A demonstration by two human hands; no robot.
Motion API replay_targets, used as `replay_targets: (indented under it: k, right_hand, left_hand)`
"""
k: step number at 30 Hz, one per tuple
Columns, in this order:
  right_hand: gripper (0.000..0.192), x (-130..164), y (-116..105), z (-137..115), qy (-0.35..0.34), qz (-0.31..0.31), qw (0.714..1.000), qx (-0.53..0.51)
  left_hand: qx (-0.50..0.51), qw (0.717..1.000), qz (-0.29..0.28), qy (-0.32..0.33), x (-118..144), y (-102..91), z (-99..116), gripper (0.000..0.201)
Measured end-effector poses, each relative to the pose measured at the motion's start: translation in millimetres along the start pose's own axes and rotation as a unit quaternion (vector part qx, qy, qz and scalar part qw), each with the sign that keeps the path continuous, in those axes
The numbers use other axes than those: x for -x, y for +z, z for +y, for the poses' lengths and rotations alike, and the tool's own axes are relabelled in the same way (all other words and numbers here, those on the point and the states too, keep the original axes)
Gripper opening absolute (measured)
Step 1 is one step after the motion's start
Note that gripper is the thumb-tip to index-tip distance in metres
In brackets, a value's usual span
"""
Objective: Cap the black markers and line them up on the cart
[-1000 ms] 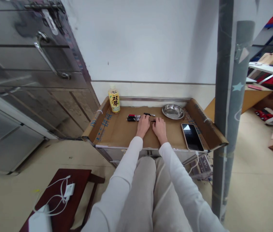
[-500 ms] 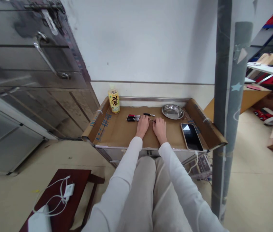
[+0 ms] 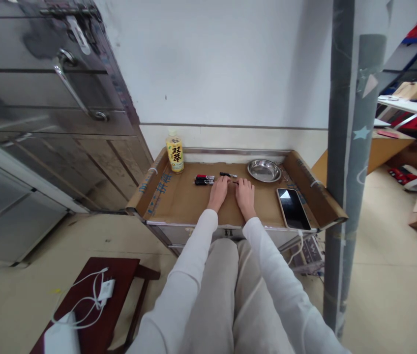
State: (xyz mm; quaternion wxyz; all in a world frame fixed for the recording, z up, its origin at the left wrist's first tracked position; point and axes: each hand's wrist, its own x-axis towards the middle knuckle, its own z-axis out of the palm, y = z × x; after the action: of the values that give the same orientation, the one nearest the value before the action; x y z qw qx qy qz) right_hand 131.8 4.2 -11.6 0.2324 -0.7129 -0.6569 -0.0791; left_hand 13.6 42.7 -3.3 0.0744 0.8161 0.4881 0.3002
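My left hand [image 3: 219, 192] and my right hand [image 3: 245, 196] rest close together over the brown cardboard lining [image 3: 182, 199], fingers curled inward. A thin dark piece [image 3: 235, 183] shows at the fingertips of my right hand, in the gap between the hands; its kind is too small to tell. The fingertips of my left hand are bent down and what they pinch is hidden. Just left of that hand lie a red pen [image 3: 204, 177] and black pens [image 3: 203, 182], side by side. Another black pen piece [image 3: 227, 174] lies beyond the hands.
A yellow-labelled bottle [image 3: 175, 153] stands at the back left. On the right are a round metal dish [image 3: 264, 170] and a phone [image 3: 293, 209] with a white cable. Raised cardboard sides [image 3: 317, 187] edge the surface. A grey pillar [image 3: 354, 162] rises at the right.
Both hands stay in nearly the same place, with slight finger movement. The gap between the fingertips looks a little different, and the view has shifted slightly.
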Motion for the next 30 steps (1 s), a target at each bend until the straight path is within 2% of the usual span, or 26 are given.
replay_targets:
  k: [15,22,30]
  right_hand:
    - [0.030,-1,5,4,-0.046,0.012,0.999,-0.022]
    - [0.033,0,4,4,-0.044,0.050,0.998,-0.024]
    - [0.033,-1,5,3,-0.072,0.076,0.992,-0.066]
  left_hand:
    - [0.076,0.995,0.031,0.049,3,-2.7,4,0.025]
    - [-0.004,1.000,0.011,0.005,-2,6.1,0,0.043]
    - [-0.085,0.994,-0.061,0.026,-4,9.7,-3,0.049]
